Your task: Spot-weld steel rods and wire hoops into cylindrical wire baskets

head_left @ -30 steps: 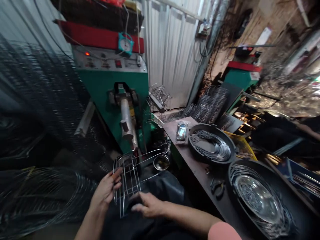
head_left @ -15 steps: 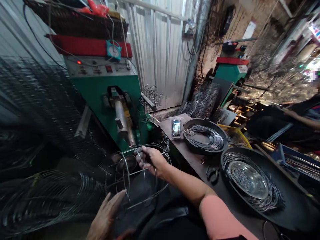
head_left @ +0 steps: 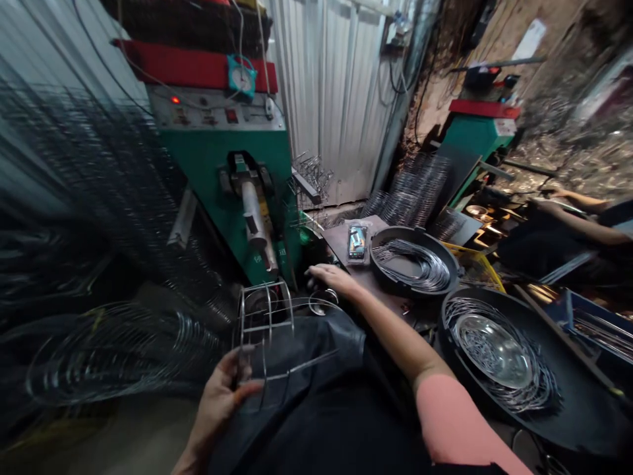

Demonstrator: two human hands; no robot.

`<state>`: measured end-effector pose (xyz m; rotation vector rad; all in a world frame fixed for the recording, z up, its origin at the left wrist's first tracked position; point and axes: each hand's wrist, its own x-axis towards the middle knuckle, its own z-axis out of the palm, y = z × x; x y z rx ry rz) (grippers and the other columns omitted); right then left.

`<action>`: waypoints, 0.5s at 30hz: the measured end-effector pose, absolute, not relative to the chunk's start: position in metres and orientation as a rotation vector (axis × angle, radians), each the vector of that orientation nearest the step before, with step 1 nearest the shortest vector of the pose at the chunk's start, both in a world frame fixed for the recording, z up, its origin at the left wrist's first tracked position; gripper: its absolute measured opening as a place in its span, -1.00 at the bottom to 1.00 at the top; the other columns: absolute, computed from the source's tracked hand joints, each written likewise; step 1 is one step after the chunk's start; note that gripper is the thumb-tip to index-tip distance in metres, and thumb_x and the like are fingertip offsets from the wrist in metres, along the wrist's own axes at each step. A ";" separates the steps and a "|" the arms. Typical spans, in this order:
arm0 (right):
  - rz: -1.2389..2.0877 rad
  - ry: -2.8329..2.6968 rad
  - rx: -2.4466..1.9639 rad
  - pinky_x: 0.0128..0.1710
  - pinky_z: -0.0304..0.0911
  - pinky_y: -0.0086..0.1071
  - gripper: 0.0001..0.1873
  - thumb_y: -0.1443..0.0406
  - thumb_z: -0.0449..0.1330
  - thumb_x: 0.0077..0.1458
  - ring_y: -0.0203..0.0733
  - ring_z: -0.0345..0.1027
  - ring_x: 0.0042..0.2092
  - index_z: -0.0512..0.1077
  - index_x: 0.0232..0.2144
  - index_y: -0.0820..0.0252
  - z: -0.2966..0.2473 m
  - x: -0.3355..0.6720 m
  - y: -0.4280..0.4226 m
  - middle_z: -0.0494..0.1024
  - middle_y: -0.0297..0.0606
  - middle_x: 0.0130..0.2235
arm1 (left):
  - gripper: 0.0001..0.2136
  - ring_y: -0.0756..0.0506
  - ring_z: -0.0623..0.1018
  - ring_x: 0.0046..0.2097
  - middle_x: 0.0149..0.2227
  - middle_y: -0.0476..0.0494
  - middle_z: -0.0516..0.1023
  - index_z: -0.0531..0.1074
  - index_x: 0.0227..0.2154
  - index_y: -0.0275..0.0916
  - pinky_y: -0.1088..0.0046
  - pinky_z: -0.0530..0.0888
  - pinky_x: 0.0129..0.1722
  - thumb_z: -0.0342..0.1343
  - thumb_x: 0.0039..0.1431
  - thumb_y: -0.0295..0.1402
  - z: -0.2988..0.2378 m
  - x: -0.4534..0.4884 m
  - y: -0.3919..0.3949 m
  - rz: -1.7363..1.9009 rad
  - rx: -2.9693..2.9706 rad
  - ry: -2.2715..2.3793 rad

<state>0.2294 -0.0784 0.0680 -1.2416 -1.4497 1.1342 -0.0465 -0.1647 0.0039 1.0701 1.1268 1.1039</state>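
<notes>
While the left hand has its fingers clamped on the wire frame before the green machine, steady support looks wise — right hand beside metal bowl, finger closure unclear.

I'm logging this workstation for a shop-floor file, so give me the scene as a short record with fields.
Left hand: holding a wire frame above the lap
Right hand: extended forward, apart from the frame; whether it holds anything is unclear
Ahead: green machine with a red top
Table: phone, beside a far black tray of bent wires
Near black tray: metal bowl among more wires
Far right: another person's arm
</notes>
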 end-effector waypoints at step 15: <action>0.861 -1.848 -1.435 -0.11 0.22 -0.29 -0.71 0.29 0.21 -0.08 -0.20 0.35 -0.18 0.45 -0.24 0.25 0.012 0.321 -0.090 0.51 -0.21 -0.23 | -0.53 0.19 0.09 -0.72 -0.66 0.21 0.21 0.36 -0.24 -0.21 0.66 0.11 -0.73 0.36 -0.32 -0.34 0.011 -0.041 -0.129 1.251 0.671 0.907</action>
